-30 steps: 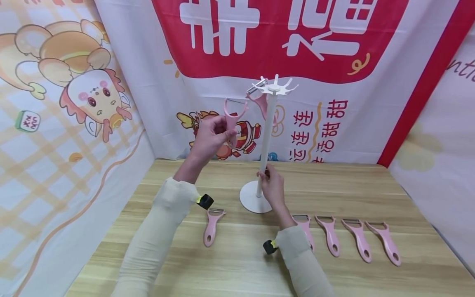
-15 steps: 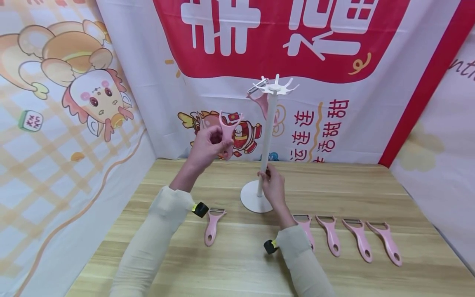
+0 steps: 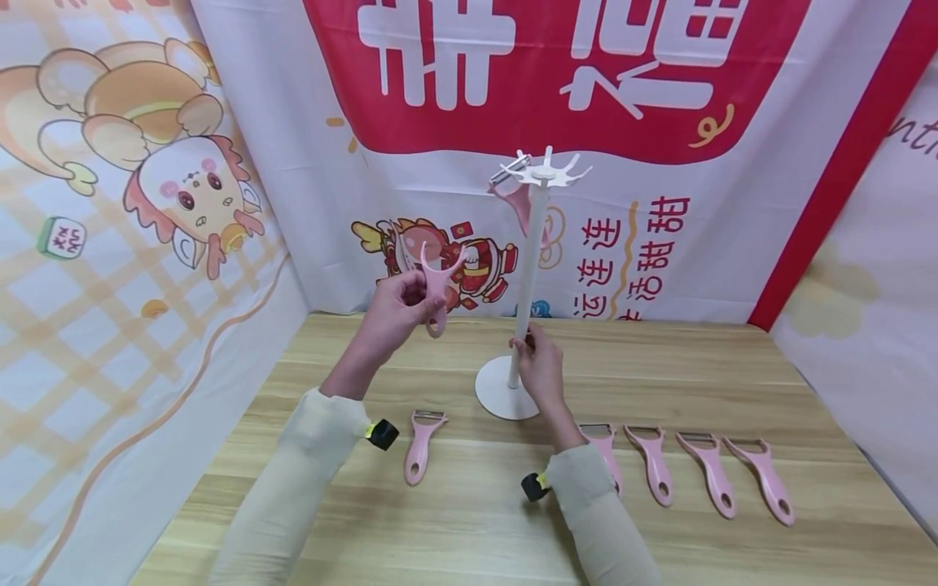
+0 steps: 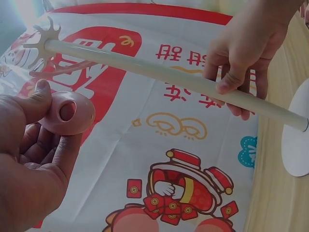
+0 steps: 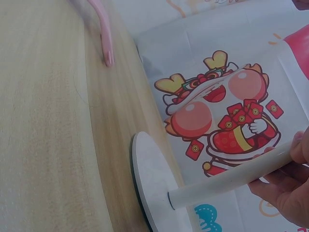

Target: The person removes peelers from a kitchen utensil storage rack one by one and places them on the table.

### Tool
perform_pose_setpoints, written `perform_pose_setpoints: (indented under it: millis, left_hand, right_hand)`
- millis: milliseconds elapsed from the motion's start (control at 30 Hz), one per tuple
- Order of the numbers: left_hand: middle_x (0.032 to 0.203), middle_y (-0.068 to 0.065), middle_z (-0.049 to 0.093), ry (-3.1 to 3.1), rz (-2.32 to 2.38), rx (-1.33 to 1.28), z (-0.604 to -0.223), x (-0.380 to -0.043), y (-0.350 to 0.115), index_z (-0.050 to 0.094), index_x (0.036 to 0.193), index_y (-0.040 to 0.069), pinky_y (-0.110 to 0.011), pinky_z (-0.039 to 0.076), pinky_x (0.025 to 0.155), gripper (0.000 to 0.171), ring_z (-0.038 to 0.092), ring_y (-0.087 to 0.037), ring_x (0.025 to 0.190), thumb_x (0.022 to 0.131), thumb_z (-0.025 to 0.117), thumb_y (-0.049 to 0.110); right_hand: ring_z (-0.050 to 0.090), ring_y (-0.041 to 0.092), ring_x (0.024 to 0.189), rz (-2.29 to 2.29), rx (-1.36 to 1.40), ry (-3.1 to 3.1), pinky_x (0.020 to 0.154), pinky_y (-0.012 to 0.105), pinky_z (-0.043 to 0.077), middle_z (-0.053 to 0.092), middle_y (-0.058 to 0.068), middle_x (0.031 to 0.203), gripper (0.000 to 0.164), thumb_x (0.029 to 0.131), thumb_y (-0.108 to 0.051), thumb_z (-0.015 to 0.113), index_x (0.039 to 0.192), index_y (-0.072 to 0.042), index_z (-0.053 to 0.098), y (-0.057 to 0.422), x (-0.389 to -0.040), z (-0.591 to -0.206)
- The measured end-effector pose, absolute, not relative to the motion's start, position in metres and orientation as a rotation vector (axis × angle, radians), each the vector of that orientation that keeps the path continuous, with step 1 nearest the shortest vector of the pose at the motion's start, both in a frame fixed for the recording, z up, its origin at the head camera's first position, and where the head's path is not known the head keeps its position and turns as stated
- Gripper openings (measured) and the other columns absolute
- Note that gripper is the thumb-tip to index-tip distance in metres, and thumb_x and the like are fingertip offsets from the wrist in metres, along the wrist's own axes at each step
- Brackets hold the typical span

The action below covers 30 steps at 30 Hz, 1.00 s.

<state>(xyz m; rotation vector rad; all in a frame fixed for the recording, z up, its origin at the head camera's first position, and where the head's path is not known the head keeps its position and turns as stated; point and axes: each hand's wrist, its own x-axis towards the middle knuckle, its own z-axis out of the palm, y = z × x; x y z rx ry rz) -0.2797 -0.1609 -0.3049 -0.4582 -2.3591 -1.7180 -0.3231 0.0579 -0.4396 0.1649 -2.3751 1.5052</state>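
Observation:
My left hand (image 3: 398, 313) pinches a pink peeler (image 3: 437, 285) by its handle, blade end up, left of the white stand. In the left wrist view the peeler's handle end with its hole (image 4: 67, 112) faces the camera between thumb and fingers. My right hand (image 3: 540, 370) grips the lower pole of the white stand (image 3: 528, 268), above its round base (image 3: 498, 389). At the stand's top is a ring of hooks (image 3: 545, 172), and another pink peeler (image 3: 515, 195) hangs on its left side.
A pink peeler (image 3: 419, 448) lies on the wooden table (image 3: 469, 521) left of the base. Several more peelers (image 3: 707, 472) lie in a row at the right, one partly behind my right forearm. A printed cloth (image 3: 440, 179) hangs behind the table.
My left hand has moved down and a little left with the peeler, away from the stand's top. The right hand stays on the pole, and the hanging peeler has not moved.

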Motion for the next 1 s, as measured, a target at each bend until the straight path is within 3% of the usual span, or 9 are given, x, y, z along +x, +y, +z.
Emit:
perform_pose_setpoints:
  millis: [600,1000]
  left_hand:
    - [0.085,-0.007,0.061,-2.384,-1.910,-0.367,-0.349,-0.269,-0.196,0.059,0.100,-0.004,-0.026,0.055,0.063,0.018,0.060,-0.013,0.072,0.088,0.063,0.009]
    - [0.089,-0.013,0.062,-2.505,-1.848,-0.241,-0.374,-0.255,-0.210,0.061,0.101,0.000,-0.027,0.054,0.064,0.019,0.059,-0.018,0.075,0.088,0.064,0.012]
  right_hand:
    - [0.063,0.025,0.101,1.509,0.159,-2.367,0.089,0.043,0.051,0.066,0.006,0.097,0.019,0.092,-0.013,0.056,0.111,-0.010,0.058,0.059,-0.324,-0.441]
    - [0.063,0.024,0.100,1.513,0.173,-2.370,0.089,0.043,0.051,0.066,0.005,0.096,0.021,0.092,-0.015,0.056,0.112,-0.009,0.058,0.058,-0.324,-0.441]
